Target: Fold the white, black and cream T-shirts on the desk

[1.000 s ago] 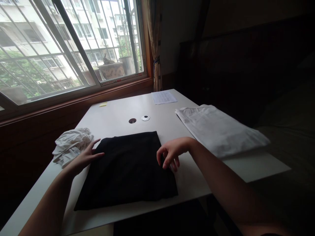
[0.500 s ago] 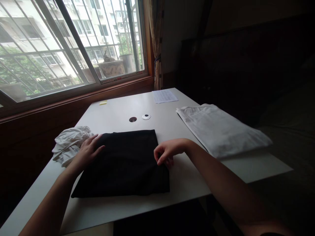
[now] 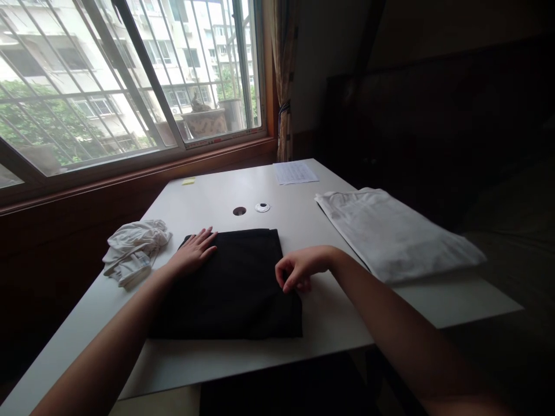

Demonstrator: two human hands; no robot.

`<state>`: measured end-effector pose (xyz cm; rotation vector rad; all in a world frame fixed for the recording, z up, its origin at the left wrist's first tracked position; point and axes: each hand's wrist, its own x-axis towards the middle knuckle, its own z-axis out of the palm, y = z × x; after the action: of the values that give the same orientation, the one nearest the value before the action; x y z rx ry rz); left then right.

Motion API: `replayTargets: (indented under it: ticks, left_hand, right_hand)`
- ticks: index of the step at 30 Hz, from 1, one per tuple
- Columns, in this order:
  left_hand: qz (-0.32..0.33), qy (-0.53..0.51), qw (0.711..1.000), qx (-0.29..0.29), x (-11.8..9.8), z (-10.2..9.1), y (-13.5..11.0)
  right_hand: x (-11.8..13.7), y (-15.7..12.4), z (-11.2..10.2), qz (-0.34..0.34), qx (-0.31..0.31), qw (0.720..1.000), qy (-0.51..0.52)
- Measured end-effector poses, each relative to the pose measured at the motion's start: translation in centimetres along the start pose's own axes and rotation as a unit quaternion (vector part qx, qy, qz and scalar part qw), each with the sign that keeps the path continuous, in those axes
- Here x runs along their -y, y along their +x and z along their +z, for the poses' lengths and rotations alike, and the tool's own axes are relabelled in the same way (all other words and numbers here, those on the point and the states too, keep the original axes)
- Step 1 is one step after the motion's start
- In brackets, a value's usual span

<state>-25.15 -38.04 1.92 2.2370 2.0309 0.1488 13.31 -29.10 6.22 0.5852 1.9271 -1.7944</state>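
Observation:
A folded black cloth lies as a flat rectangle near the front of the white table; whether it is a garment I cannot tell. My left hand rests flat on its upper left part, fingers stretched out. At the cloth's right edge, my right hand is closed in a pinch on the fabric, wrist bent and raised. Some of the fingertips are hidden behind the hand. Left of the black cloth is a crumpled white cloth, not touched by either hand.
A folded white cloth covers the right side of the white table. Farther back are a round hole, its white cover, a printed paper and yellow sticky notes. A barred window stands behind.
My left hand has slid right, from the black cloth's left edge onto its top. The cloth's left side now lies farther in. My right hand keeps its pinch at the right edge.

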Motion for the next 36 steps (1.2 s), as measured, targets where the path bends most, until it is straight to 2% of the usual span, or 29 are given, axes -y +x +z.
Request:
replayTargets:
  ticks: [3,5,7,9,12,17,19,21,23,26,29,32,36]
  left_hand:
    - [-0.006,-0.001,1.000,-0.015,1.1,0.1,0.2]
    - [-0.004,0.010,1.000,-0.028,1.1,0.1,0.0]
    - [0.003,0.037,0.998,-0.049,0.5,0.0,-0.6]
    - [0.041,0.077,0.994,-0.068,-0.8,-0.1,-1.4]
    - [0.142,0.114,0.981,-0.071,-4.5,-0.3,-3.3]
    - [0.278,0.078,0.957,-0.003,-13.0,0.4,-7.5]
    - [0.309,0.060,0.949,0.004,-15.7,0.8,-9.1]
    - [0.314,0.049,0.948,0.001,-17.3,1.1,-10.3]
    - [0.313,0.042,0.949,0.001,-18.0,1.0,-10.8]
    - [0.326,0.033,0.945,0.013,-17.5,0.7,-10.5]
    - [0.301,0.042,0.953,0.009,-15.3,0.5,-8.8]
    - [0.207,0.078,0.975,-0.018,-11.2,0.5,-6.2]
    - [0.057,0.102,0.993,-0.023,-3.7,0.1,-2.9]
  right_hand:
    - [0.0,0.0,-0.1,0.015,0.004,1.000,-0.006]
    - [-0.1,-0.1,-0.2,0.023,0.008,1.000,-0.011]
    - [-0.3,-0.1,-0.4,0.025,0.021,0.999,-0.013]
    - [-0.6,0.0,-0.6,0.023,0.035,0.999,-0.011]
    - [-0.9,0.1,-0.9,0.022,0.038,0.999,-0.008]
    - [-1.1,-0.1,-1.1,0.027,0.033,0.999,-0.018]
    - [-1.1,-0.3,-1.2,0.016,0.023,0.999,-0.017]
    - [-1.1,-0.4,-1.4,-0.020,-0.019,1.000,-0.009]
    - [-1.3,-0.1,-1.6,-0.071,-0.099,0.993,-0.002]
    - [-1.5,0.8,-1.7,-0.110,-0.225,0.968,-0.028]
    - [-1.7,1.5,-1.6,-0.101,-0.276,0.953,-0.071]
    - [-1.7,1.8,-1.6,-0.094,-0.277,0.954,-0.074]
    - [-1.9,1.9,-1.7,-0.084,-0.270,0.957,-0.068]
